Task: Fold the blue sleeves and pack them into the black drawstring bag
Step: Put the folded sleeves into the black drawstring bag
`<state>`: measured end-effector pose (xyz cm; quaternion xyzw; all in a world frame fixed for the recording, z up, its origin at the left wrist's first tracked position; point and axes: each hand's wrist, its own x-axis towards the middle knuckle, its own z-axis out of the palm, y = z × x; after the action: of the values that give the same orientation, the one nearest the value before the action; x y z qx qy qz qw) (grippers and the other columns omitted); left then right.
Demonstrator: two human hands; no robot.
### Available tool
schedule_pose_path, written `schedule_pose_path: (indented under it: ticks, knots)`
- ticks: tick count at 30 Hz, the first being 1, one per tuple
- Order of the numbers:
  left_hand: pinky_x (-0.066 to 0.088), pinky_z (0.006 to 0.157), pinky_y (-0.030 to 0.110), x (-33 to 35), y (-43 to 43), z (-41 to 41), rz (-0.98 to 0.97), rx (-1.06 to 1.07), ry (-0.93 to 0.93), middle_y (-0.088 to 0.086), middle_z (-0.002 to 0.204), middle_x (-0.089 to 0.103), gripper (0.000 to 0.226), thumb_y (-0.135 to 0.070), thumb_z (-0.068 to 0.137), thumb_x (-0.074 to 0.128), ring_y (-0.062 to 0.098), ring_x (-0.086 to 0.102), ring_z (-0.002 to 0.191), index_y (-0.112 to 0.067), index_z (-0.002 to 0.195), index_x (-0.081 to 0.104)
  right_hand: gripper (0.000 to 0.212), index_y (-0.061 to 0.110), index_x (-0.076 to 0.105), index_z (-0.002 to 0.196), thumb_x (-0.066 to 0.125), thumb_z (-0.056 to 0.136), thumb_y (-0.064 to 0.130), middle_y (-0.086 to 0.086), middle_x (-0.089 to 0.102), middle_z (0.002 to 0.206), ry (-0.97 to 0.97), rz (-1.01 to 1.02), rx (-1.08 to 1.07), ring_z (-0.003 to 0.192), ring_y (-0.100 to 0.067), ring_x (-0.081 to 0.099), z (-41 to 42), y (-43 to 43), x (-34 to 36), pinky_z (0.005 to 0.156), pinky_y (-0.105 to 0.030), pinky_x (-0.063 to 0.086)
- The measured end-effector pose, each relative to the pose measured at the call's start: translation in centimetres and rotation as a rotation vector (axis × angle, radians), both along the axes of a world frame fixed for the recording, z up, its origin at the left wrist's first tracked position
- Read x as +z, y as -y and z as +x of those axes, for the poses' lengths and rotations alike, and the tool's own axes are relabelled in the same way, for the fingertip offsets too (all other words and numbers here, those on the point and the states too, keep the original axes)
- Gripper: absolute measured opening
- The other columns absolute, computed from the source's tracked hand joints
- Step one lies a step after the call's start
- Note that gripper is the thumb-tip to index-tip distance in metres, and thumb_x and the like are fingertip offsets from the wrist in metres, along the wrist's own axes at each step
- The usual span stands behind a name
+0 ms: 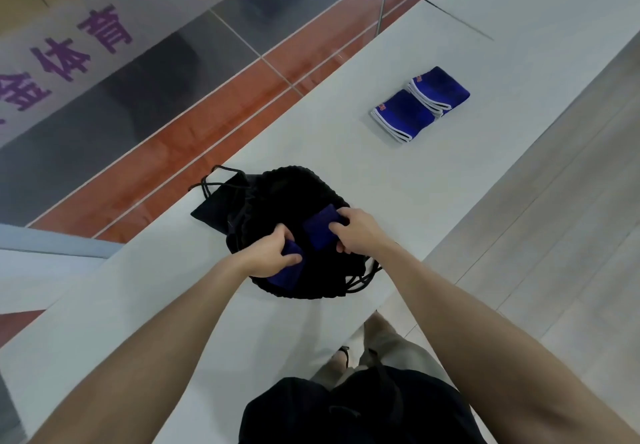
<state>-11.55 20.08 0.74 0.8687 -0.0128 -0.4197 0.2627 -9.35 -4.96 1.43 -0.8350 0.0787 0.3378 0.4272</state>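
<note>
Blue sleeve [317, 225] gripped by both hands' fingers [337, 228] (over black bag [287, 194]).

Left arm: bare, extended forward. Left hand [272, 254]: back upward, fingers curled round a blue sleeve [277, 279]. Right arm: bare, extended forward and inward. Right hand [360, 232]: fingers curled, pinching a second blue sleeve [320, 223]. Hands near, not touching.

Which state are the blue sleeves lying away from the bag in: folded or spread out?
Folded. The blue sleeves lie as compact rectangles with white edges stacked on the counter.
</note>
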Motion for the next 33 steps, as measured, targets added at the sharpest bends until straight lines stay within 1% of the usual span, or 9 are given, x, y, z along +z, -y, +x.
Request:
schedule_pose_path:
  ticks: [5, 8, 13, 16, 18, 21, 23, 28, 33]
  knots:
    - [0.055, 0.109, 0.040, -1.2, -0.3, 0.5, -0.146, 0.260, 0.150, -0.003, 0.130, 0.068, 0.039, -0.040, 0.094, 0.086, 0.018, 0.064, 0.125, -0.035, 0.127, 0.068, 0.024, 0.017, 0.050, 0.130, 0.054, 0.108, 0.027, -0.010, 0.078, 0.091, -0.052, -0.083, -0.035, 0.042, -0.004, 0.063, 0.0, 0.5, -1.6, 0.044, -0.018, 0.046]
    - [0.052, 0.115, 0.041, -1.6, 0.9, 0.5, -0.113, 0.204, 0.168, 0.003, 0.144, 0.068, 0.046, -0.035, 0.101, 0.079, 0.022, 0.062, 0.137, -0.029, 0.143, 0.061, 0.025, 0.017, 0.056, 0.128, 0.059, 0.105, 0.026, -0.007, 0.078, 0.077, -0.015, -0.125, 0.003, 0.044, -0.009, 0.065, 0.2, 0.7, -2.2, 0.051, -0.024, 0.050]
    - [0.061, 0.098, 0.048, -2.5, 1.3, -0.4, 0.073, 0.005, 0.098, 0.003, 0.121, 0.069, 0.038, -0.037, 0.103, 0.073, 0.024, 0.070, 0.104, -0.028, 0.132, 0.050, 0.035, 0.020, 0.064, 0.138, 0.061, 0.104, 0.029, -0.008, 0.077, 0.078, -0.038, -0.159, 0.018, 0.067, -0.024, 0.078, 0.3, 0.3, -2.7, 0.068, -0.035, 0.066]
    - [0.062, 0.095, 0.045, -2.8, 1.1, -1.4, 0.081, 0.034, 0.128, 0.001, 0.115, 0.069, 0.037, -0.038, 0.100, 0.077, 0.021, 0.070, 0.101, -0.028, 0.128, 0.055, 0.034, 0.018, 0.067, 0.131, 0.068, 0.101, 0.033, -0.008, 0.078, 0.082, -0.045, -0.184, 0.044, 0.074, -0.028, 0.080, -0.1, 0.0, -2.6, 0.075, -0.041, 0.068]
    - [0.060, 0.093, 0.043, -3.0, 1.4, -2.4, 0.131, 0.043, 0.269, 0.000, 0.118, 0.069, 0.038, -0.038, 0.097, 0.080, 0.023, 0.070, 0.106, -0.025, 0.126, 0.059, 0.037, 0.015, 0.065, 0.116, 0.080, 0.093, 0.040, -0.006, 0.073, 0.097, 0.095, -0.285, 0.079, 0.086, -0.030, 0.075, -0.6, -0.5, -2.5, 0.077, -0.043, 0.064]
    - [0.059, 0.082, 0.041, -2.7, 2.0, -3.7, 0.254, -0.014, 0.549, -0.005, 0.106, 0.065, 0.039, -0.038, 0.087, 0.087, 0.022, 0.066, 0.100, -0.023, 0.112, 0.062, 0.053, 0.016, 0.058, 0.124, 0.087, 0.087, 0.039, -0.007, 0.061, 0.120, 0.445, -0.402, 0.209, 0.102, -0.031, 0.066, -1.6, -1.1, -2.5, 0.082, -0.045, 0.060]
    - [0.058, 0.072, 0.038, -2.0, 2.4, -4.5, 0.264, -0.034, 0.593, -0.009, 0.098, 0.059, 0.037, -0.038, 0.084, 0.088, 0.019, 0.063, 0.093, -0.024, 0.103, 0.059, 0.045, 0.017, 0.061, 0.128, 0.082, 0.093, 0.034, -0.007, 0.060, 0.122, 0.600, -0.426, 0.375, 0.109, -0.031, 0.063, -2.2, -1.0, -2.8, 0.086, -0.044, 0.058]
    - [0.058, 0.072, 0.039, -0.7, 2.5, -4.8, 0.276, -0.029, 0.545, -0.008, 0.104, 0.058, 0.034, -0.043, 0.089, 0.084, 0.019, 0.063, 0.101, -0.024, 0.106, 0.061, 0.039, 0.019, 0.065, 0.135, 0.067, 0.103, 0.042, -0.007, 0.063, 0.120, 0.599, -0.437, 0.480, 0.113, -0.032, 0.064, -2.7, -0.5, -2.4, 0.092, -0.044, 0.056]
    - [0.057, 0.074, 0.037, 2.3, 3.3, -2.6, 0.266, -0.011, 0.609, -0.011, 0.103, 0.057, 0.020, -0.041, 0.096, 0.074, 0.015, 0.065, 0.094, -0.028, 0.108, 0.066, 0.028, 0.018, 0.073, 0.122, 0.060, 0.106, 0.036, -0.003, 0.067, 0.120, 0.599, -0.324, 0.401, 0.106, -0.032, 0.069, -1.6, 1.3, 1.5, 0.086, -0.046, 0.060]
